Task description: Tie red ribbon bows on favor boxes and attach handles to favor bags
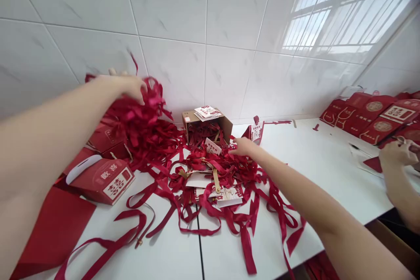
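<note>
My left hand [129, 86] is raised at the left, blurred by motion, with its fingers closed on a bunch of red ribbons [152, 94]. Beneath it lies a large heap of the same ribbon [155, 142]. My right hand [243, 146] reaches to the middle pile of red ribbons [234, 166], its fingertips pinched together on a ribbon at the pile's edge. White printed cards [229, 196] lie among these ribbons. Behind the pile, a cardboard box [226, 127] on its side holds more ribbon, with cards [208, 112] on top.
Red gift boxes [108, 179] stand at the left beside a red sheet [55, 223]. A small red and white box [256, 132] is near the tiled wall. More red boxes [364, 116] are stacked at the right, near another person's hand [398, 153].
</note>
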The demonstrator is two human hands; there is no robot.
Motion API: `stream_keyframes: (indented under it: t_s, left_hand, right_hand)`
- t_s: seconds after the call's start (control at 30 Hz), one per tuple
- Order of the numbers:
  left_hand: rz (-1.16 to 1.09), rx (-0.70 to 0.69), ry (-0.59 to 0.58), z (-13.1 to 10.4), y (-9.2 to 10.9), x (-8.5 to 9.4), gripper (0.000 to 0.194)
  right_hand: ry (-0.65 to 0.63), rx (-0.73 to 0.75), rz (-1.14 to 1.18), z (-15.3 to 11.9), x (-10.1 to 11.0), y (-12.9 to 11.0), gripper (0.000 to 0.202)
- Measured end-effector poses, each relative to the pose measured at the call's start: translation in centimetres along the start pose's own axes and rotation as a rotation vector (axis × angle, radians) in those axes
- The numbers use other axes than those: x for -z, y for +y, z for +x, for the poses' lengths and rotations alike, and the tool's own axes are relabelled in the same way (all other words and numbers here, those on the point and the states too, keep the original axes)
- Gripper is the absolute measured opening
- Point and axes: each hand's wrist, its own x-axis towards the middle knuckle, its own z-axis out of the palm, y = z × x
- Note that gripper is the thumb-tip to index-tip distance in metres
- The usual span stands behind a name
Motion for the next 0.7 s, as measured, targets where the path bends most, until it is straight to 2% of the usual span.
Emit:
stream_keyframes:
  t_s: [0.07, 0.13, 0.27, 0.37, 0.53, 0.63, 0.7]
  left_hand:
    - [0.039, 0.009, -0.019, 0.1, 0.4, -1.5, 0.082]
    - [0.06, -0.038, -0.005, -0.5, 1.7, -2.2, 0.07]
    - [0.081, -0.235, 0.041, -3.1, 5.5, -2.3, 0.044]
    - [0.103, -0.344, 0.061, -5.0, 7.7, -2.5, 0.034]
    - [0.173, -0.429, 0.105, -5.9, 8.8, -3.3, 0.028]
    - [0.193, -0.426, 0.097, -5.8, 8.8, -3.3, 0.028]
    - [0.184, -0.423, 0.084, -5.9, 8.7, -3.2, 0.028]
  right_hand:
    - [-0.052, -0.023, -0.045, 0.8, -2.3, -0.1, 0.031]
    - [-0.061, -0.029, -0.077, 1.3, -3.2, 0.0, 0.031]
    - [0.083, -0.037, -0.143, 0.7, -1.9, 0.9, 0.035]
    - [0.16, -0.004, -0.194, -0.9, -1.0, 1.6, 0.035]
    - [-0.036, 0.082, -0.233, -2.5, -3.1, 2.0, 0.029]
    - [-0.098, 0.073, -0.228, -2.0, -4.4, 2.4, 0.03]
    - [-0.12, 0.081, -0.194, -1.5, -4.5, 2.9, 0.029]
